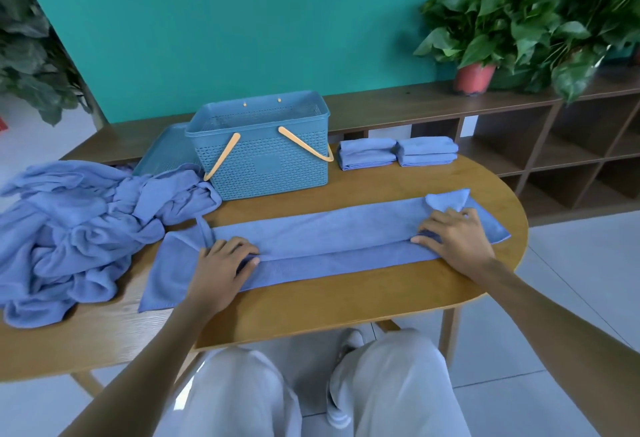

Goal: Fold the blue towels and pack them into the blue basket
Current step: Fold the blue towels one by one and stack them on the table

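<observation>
A long towel (311, 242) lies across the table (311, 308). The left hand (221, 263) and right hand (453, 235) pinch its folded edge near each end. Behind stand the basket (263, 159), two folded stacks (398, 152), and a crumpled pile (79, 228) at left.

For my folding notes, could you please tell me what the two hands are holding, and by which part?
Both hold the long blue towel on the table: the left hand and right hand each pinch its folded-over lengthwise edge, one near each end.
</observation>
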